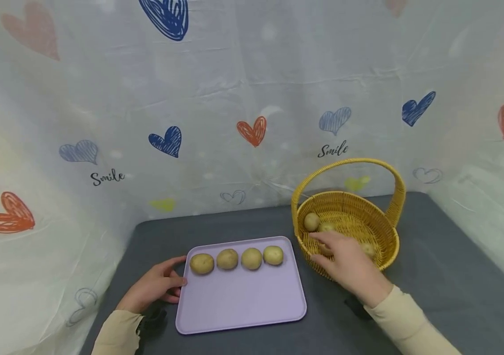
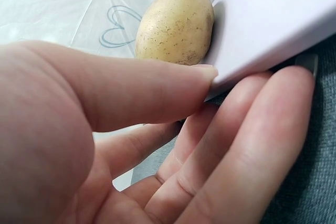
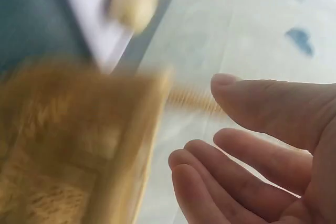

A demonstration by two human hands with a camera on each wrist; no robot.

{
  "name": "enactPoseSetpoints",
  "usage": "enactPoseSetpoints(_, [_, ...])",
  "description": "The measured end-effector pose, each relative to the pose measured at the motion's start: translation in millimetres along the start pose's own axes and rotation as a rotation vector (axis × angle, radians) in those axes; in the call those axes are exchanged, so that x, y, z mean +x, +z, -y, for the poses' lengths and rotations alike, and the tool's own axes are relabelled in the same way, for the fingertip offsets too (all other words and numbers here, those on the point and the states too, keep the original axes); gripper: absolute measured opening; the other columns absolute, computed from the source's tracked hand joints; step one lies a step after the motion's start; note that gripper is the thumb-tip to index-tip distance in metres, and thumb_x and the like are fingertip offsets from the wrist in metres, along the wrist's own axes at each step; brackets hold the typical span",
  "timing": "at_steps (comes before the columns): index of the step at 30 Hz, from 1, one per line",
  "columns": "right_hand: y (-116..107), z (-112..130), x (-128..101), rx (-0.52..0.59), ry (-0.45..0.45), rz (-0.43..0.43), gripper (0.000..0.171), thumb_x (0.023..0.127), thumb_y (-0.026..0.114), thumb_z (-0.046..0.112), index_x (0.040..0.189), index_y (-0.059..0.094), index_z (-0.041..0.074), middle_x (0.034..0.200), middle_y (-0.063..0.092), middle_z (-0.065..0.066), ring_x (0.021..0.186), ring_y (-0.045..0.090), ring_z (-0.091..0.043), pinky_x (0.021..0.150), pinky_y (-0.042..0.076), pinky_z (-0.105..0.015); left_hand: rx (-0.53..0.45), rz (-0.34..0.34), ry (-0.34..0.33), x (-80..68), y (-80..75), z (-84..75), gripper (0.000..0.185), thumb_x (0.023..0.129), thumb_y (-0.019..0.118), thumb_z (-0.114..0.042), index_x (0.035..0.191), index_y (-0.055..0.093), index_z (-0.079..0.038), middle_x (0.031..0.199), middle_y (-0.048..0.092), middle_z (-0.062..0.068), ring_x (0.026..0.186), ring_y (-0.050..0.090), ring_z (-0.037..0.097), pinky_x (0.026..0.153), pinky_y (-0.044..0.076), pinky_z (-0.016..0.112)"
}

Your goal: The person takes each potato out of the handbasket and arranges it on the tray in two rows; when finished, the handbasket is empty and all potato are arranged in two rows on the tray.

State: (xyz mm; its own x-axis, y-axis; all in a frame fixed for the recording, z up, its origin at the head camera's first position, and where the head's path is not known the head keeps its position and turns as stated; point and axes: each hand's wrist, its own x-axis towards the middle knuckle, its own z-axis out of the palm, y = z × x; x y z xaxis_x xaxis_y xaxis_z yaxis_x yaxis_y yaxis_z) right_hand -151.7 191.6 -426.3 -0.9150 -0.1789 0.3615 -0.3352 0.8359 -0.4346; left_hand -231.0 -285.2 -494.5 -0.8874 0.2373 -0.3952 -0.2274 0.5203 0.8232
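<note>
A lilac tray (image 1: 243, 301) lies on the dark grey table with a row of several potatoes (image 1: 227, 259) along its far edge. My left hand (image 1: 156, 286) pinches the tray's left rim; in the left wrist view the thumb (image 2: 157, 90) lies on top of the tray (image 2: 268, 14) with the fingers underneath, beside the nearest potato (image 2: 176, 24). My right hand (image 1: 345, 259) reaches over the near rim of a yellow wicker basket (image 1: 391, 244) with a few potatoes (image 1: 311, 222) in it. In the right wrist view that hand (image 3: 210, 124) has loose, empty fingers above the blurred basket (image 3: 79, 145).
A white cloth printed with hearts and "Smile" hangs close behind and on both sides of the table (image 1: 447, 276). The basket's tall arched handle (image 1: 396, 190) stands over its bowl. Bare tabletop shows right of the basket and in front of the tray.
</note>
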Motion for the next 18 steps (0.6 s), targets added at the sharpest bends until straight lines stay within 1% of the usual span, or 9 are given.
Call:
enactPoseSetpoints(1, [-8, -9, -2, -0.020, 0.009, -0.003, 0.043, 0.091, 0.087, 0.015, 0.130, 0.075, 0.001, 0.126, 0.078, -0.018, 0.114, 0.075, -0.038, 0.097, 0.062, -0.057, 0.001, -0.004, 0.000, -0.4, -0.7, 1.1, 0.082, 0.098, 0.079, -0.015, 0.167, 0.036, -0.006, 0.098, 0.067, 0.015, 0.080, 0.072, 0.024, 0.069, 0.068, 0.042])
enactPoseSetpoints(4, [-29, -35, -3, -0.064, 0.070, 0.038, 0.043, 0.094, 0.084, 0.018, 0.130, 0.074, -0.003, 0.125, 0.077, -0.023, 0.113, 0.075, -0.043, 0.094, 0.061, -0.060, -0.001, -0.004, 0.004, -1.7, -4.1, 3.1, 0.083, 0.098, 0.079, -0.015, 0.168, 0.035, -0.006, 0.098, 0.067, 0.015, 0.081, 0.072, 0.024, 0.070, 0.068, 0.042])
enactPoseSetpoints(7, [-44, -59, 3, -0.086, 0.137, 0.132, 0.047, 0.097, 0.080, 0.024, 0.132, 0.072, -0.006, 0.125, 0.076, -0.027, 0.112, 0.074, -0.045, 0.092, 0.062, -0.061, 0.004, -0.008, 0.012, -2.1, -7.7, 3.7, 0.083, 0.098, 0.079, -0.016, 0.168, 0.035, -0.005, 0.098, 0.068, 0.015, 0.081, 0.072, 0.024, 0.070, 0.068, 0.042])
enactPoseSetpoints(10, [-53, -79, 7, -0.097, 0.201, 0.227, 0.048, 0.098, 0.079, 0.029, 0.130, 0.073, -0.007, 0.119, 0.077, -0.027, 0.104, 0.076, -0.042, 0.086, 0.062, -0.059, 0.009, -0.014, 0.015, -1.5, -8.5, 3.2, 0.082, 0.098, 0.079, -0.015, 0.167, 0.036, -0.005, 0.098, 0.068, 0.016, 0.081, 0.073, 0.024, 0.070, 0.068, 0.042])
enactPoseSetpoints(12, [-56, -90, 7, -0.099, 0.233, 0.277, 0.048, 0.098, 0.079, 0.032, 0.126, 0.074, -0.007, 0.113, 0.079, -0.024, 0.096, 0.076, -0.036, 0.082, 0.062, -0.056, 0.012, -0.015, 0.017, -0.5, -7.0, 2.5, 0.081, 0.098, 0.079, -0.015, 0.166, 0.037, -0.005, 0.098, 0.069, 0.016, 0.080, 0.073, 0.024, 0.070, 0.068, 0.042])
enactPoseSetpoints(14, [-57, -98, 6, -0.088, 0.261, 0.314, 0.046, 0.098, 0.079, 0.034, 0.121, 0.076, -0.006, 0.104, 0.080, -0.018, 0.086, 0.073, -0.027, 0.075, 0.061, -0.048, 0.011, -0.015, 0.012, 0.6, -4.6, 2.1, 0.081, 0.097, 0.079, -0.015, 0.166, 0.038, -0.006, 0.097, 0.069, 0.016, 0.080, 0.073, 0.024, 0.070, 0.068, 0.042])
enactPoseSetpoints(16, [-56, -103, 5, -0.069, 0.283, 0.341, 0.041, 0.098, 0.079, 0.036, 0.114, 0.079, -0.002, 0.090, 0.078, -0.010, 0.075, 0.067, -0.020, 0.067, 0.056, -0.040, 0.009, -0.014, 0.011, 1.4, -2.3, 2.2, 0.080, 0.097, 0.079, -0.015, 0.166, 0.039, -0.007, 0.097, 0.068, 0.015, 0.080, 0.073, 0.024, 0.070, 0.068, 0.042])
enactPoseSetpoints(18, [-54, -105, 3, -0.046, 0.302, 0.357, 0.034, 0.099, 0.078, 0.037, 0.100, 0.079, 0.003, 0.075, 0.069, -0.002, 0.065, 0.058, -0.016, 0.060, 0.048, -0.034, 0.009, -0.017, 0.017, 1.7, -0.3, 2.5, 0.080, 0.097, 0.079, -0.014, 0.166, 0.038, -0.006, 0.097, 0.068, 0.015, 0.079, 0.072, 0.024, 0.069, 0.068, 0.042])
